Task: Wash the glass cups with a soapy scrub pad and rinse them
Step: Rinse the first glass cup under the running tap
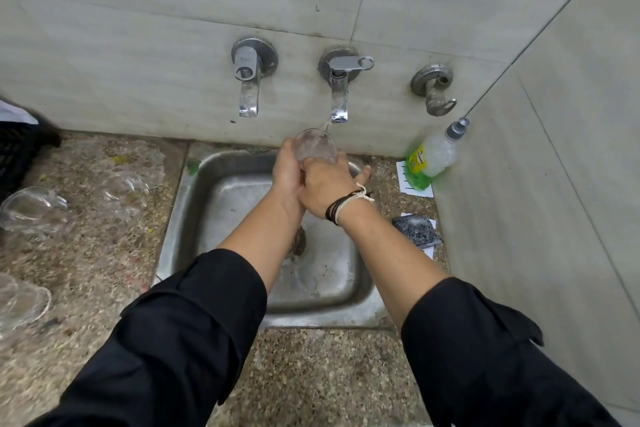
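Rinsing a cup under the tap

Both hands, left hand [289,172] and right hand [329,185], curl their fingers round the glass cup [316,146] at twelve o'clock over the sink [180,218], mouth tipped to catch the running tap [337,90]; scrub pad [417,225] waits at three o'clock

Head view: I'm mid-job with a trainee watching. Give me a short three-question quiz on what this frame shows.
1. True or false: the scrub pad is in the person's right hand.
2. Which tap is running onto the glass cup? A) left tap B) middle tap C) right fitting
3. Fill in: the dish soap bottle stands on the counter to the ____ of the sink.

Key:
1. False; the pad lies on the counter right of the sink, and both the left hand and right hand hold the cup.
2. B
3. right
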`<state>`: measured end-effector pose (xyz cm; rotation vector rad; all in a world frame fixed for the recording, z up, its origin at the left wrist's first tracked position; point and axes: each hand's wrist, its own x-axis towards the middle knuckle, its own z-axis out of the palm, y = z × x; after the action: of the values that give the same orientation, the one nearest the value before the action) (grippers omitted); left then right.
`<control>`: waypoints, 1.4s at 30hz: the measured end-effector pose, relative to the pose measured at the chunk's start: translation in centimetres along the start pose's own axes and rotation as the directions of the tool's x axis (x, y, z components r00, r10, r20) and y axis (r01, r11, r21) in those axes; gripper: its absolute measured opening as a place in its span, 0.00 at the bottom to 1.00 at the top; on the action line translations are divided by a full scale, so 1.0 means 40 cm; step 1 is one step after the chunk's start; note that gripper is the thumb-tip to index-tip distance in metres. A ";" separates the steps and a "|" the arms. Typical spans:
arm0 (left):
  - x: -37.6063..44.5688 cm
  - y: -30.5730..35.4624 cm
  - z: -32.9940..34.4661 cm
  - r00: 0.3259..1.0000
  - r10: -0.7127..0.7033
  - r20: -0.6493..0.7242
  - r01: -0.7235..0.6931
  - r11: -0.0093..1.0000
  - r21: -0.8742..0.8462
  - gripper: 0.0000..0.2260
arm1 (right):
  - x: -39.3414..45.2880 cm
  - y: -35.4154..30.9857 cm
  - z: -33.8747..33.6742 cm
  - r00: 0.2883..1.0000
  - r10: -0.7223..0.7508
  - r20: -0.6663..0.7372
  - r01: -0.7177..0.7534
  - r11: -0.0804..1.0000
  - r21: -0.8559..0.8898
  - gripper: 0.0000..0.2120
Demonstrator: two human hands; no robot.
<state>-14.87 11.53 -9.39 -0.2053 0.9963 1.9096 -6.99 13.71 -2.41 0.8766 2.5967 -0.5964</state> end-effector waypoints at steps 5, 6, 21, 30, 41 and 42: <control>-0.013 -0.010 -0.016 0.999 -0.019 0.040 0.021 0.998 -0.059 0.25 | -0.010 -0.002 0.024 1.000 0.013 -0.020 -0.013 1.000 0.006 0.25; -0.017 -0.015 -0.013 0.999 -0.034 0.007 0.034 0.998 -0.060 0.23 | 0.003 0.000 0.025 1.000 0.008 0.024 -0.008 1.000 -0.001 0.25; -0.038 0.070 -0.066 0.975 -0.215 0.061 0.214 0.976 0.032 0.18 | 0.027 0.151 -0.004 0.752 -0.582 -0.310 0.351 0.751 -0.559 0.09; 0.004 -0.018 -0.021 0.983 -0.044 -0.180 0.076 0.981 0.178 0.12 | 0.005 0.058 0.073 0.969 -0.136 -0.207 0.104 0.982 -0.160 0.15; 0.006 0.005 0.001 0.970 -0.011 -0.241 0.056 0.982 0.181 0.21 | 0.006 0.048 0.039 0.985 -0.164 -0.062 0.160 0.985 -0.062 0.19; 0.000 0.008 0.008 0.969 -0.004 -0.248 0.051 0.981 0.185 0.20 | 0.004 0.053 0.038 0.984 -0.166 -0.062 0.161 0.984 -0.077 0.18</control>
<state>-15.05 11.66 -9.01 -0.3501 1.3281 1.7792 -5.52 14.58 -4.37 0.6772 2.7524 -0.5206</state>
